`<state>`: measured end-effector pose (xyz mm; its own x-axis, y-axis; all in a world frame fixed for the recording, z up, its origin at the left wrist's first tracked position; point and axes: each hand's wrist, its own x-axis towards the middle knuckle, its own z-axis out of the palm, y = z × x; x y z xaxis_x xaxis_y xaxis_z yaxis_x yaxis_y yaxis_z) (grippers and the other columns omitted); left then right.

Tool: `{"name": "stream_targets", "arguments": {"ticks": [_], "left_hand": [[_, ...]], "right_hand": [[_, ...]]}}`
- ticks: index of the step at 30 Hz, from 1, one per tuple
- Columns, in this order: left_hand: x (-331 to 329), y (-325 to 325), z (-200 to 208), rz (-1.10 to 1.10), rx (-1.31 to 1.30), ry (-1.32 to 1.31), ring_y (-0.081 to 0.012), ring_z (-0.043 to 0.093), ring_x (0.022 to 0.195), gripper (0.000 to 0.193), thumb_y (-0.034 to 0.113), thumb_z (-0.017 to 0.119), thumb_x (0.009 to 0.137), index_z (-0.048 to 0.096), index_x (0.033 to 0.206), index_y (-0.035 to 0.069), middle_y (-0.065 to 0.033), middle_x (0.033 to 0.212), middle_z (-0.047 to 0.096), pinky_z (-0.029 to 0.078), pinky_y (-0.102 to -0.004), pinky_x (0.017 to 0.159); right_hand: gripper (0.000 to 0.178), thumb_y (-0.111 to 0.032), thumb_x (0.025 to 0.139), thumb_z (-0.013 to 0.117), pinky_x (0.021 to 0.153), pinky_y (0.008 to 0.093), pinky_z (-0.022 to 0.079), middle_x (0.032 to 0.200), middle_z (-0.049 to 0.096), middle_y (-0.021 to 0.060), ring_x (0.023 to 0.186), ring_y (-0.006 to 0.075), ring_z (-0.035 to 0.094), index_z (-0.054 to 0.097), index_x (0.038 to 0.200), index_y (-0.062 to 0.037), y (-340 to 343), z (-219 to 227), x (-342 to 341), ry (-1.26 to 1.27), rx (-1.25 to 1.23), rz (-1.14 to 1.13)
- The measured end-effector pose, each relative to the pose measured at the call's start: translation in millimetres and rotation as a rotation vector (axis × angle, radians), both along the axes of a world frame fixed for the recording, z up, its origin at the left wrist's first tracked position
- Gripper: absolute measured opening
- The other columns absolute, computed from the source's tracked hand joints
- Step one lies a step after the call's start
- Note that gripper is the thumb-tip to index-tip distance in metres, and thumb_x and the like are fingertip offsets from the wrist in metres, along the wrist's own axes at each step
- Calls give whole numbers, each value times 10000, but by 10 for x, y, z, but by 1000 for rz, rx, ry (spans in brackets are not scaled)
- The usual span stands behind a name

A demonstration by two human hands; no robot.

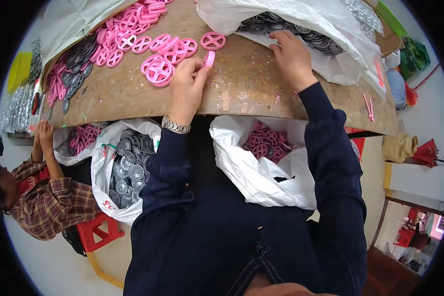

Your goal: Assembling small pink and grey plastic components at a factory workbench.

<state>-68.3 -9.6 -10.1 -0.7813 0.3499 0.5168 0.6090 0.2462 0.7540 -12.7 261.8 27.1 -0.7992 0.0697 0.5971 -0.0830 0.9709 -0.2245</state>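
Observation:
My left hand (186, 89) is closed on a pink plastic wheel (209, 58), held on edge between thumb and fingers just above the table. Beside it lie several loose pink wheels (160, 72) with cross-shaped spokes, some stacked on each other. At the mouth of a white sack (348, 61), my right hand (292, 55) reaches forward with thumb and fingers apart and nothing seen in them. Dark grey round discs (325, 43) fill the sack's opening, close to those fingertips. One more pink wheel (213, 41) rests flat between my hands.
Against the table's near edge hang a white sack (237, 167) of pink wheels and another (103, 192) of grey discs. A co-worker in a checked shirt (59, 204) sits at left by a red stool (101, 232). Pink sticks (369, 107) lie at the table's right.

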Motion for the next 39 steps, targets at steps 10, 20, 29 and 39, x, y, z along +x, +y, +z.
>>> {"name": "stream_targets", "arguments": {"ticks": [10,20,29,39], "left_hand": [[106,-35,21,-286,742,-942,-159,688,774,172,162,611,984,612,1025,-6,-92,912,684,584,-270,652],[211,17,-36,-385,834,-1057,-170,688,824,151,161,571,1006,591,1041,16,-93,946,676,600,-300,709],[248,120,-70,-476,847,-1086,-188,692,876,148,152,542,1017,587,1059,18,-100,998,683,604,-323,750],[438,242,-10,-643,815,-1078,-163,683,865,151,168,539,1022,570,1063,26,-72,982,655,604,-312,748]], "right_hand": [[199,-130,791,672,772,402,540,1036,621,45,985,275,618,650,988,-151,126,-311,-714,16,373,-182],[115,-204,870,669,740,373,509,920,656,69,868,284,634,679,928,-106,135,-168,-532,137,122,-76],[167,-245,953,651,677,221,424,951,649,-36,765,37,518,658,1002,-85,-235,99,331,-299,-1287,198],[112,-154,974,624,732,214,493,949,633,-10,825,54,591,598,1038,-66,-646,-83,620,-361,-1482,310]]}}
